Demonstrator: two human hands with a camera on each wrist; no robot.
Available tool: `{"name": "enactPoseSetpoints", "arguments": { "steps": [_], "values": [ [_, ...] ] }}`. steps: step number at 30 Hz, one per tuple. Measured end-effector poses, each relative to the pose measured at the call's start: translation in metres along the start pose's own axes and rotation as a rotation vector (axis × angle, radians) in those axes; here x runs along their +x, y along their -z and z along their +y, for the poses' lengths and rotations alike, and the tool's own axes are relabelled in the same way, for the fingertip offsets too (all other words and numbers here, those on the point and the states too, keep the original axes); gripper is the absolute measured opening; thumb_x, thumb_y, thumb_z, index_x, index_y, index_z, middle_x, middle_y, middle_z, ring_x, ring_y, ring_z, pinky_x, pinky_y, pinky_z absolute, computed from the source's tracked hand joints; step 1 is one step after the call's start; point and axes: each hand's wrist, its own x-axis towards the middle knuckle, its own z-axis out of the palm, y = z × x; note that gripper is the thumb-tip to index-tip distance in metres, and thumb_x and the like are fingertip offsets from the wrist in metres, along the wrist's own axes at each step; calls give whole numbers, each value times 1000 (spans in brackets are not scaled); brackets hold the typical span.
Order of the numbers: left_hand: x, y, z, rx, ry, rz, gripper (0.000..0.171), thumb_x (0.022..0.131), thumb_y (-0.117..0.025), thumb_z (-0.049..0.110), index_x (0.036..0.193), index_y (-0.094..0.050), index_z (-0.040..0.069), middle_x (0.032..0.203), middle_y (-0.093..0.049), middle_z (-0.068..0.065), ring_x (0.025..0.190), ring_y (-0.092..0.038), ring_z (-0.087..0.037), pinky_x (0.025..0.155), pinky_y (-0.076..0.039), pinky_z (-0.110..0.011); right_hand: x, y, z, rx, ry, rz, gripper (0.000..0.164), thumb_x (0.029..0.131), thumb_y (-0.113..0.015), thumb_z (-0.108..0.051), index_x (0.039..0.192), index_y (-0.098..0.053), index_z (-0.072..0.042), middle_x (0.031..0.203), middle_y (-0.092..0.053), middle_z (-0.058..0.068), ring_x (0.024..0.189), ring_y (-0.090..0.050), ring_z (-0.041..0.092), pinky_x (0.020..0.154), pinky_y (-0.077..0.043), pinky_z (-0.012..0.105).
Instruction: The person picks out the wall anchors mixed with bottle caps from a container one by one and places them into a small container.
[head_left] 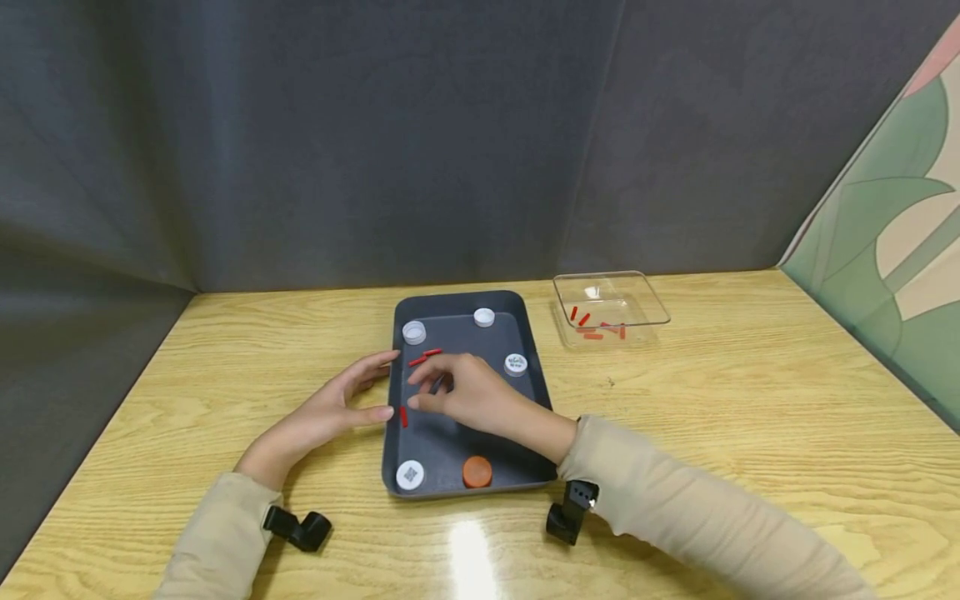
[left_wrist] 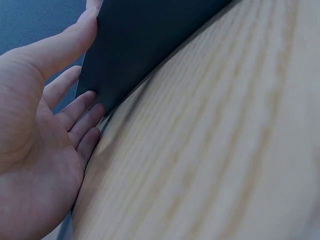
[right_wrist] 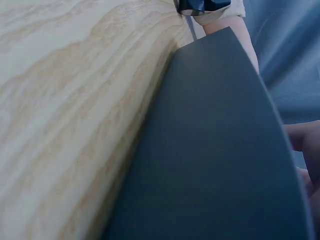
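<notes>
A dark grey tray [head_left: 465, 492] lies on the table, with short red sticks on its floor. One red stick [head_left: 403, 417] is by the left wall, and two more red sticks [head_left: 417, 361] lie farther back, beside my right fingers. My right hand [head_left: 468, 392] reaches in over the tray, fingers bent, with a gap between thumb and fingertips and nothing visible in it. At the tray's left wall [left_wrist: 135, 45] is my left hand [head_left: 330, 412], thumb and fingers spread apart along the outside with fingertips right at the wall.
Round caps sit in the tray: an orange cap [head_left: 477, 472], a white cap with a printed square [head_left: 410, 475], a white cap with printing [head_left: 515, 364], and white caps at the back [head_left: 483, 317]. Behind it to the right stands a clear plastic box [head_left: 651, 312] containing several red sticks.
</notes>
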Motion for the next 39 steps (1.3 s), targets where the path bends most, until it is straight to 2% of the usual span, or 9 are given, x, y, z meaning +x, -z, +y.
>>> {"name": "enactPoseSetpoints", "arguments": {
  "steps": [12,24,32,39],
  "values": [
    [1,-1,0,-11,-12,-1,75,92,-72,20,155,-32,16,159,-26,-12,143,-24,-40,113,-17,-64,7,-12,5,-96,-19,-20,22,85,-80,-17,104,-73,-10,83,-64,-7,68,-55,8,61,-46,21],
    [2,1,-1,-5,-5,-11,74,93,-71,20,156,-30,16,160,-24,-13,144,-21,-41,113,-17,-66,8,-18,7,-206,-27,-54,22,83,-82,-23,103,-74,-16,83,-63,-10,72,-55,6,65,-45,23],
    [1,1,-1,8,-21,-17,74,94,-70,20,156,-29,14,160,-24,-16,144,-21,-42,113,-16,-66,7,-24,7,-355,-25,-41,29,82,-83,-30,108,-75,-20,85,-61,-11,79,-55,6,70,-45,24],
    [1,1,-1,7,-35,-19,73,94,-70,20,156,-31,15,159,-25,-15,144,-22,-42,112,-20,-64,6,-28,7,-455,-2,-20,29,82,-83,-33,107,-75,-22,82,-55,-12,76,-51,6,64,-44,25]
  ]
}}
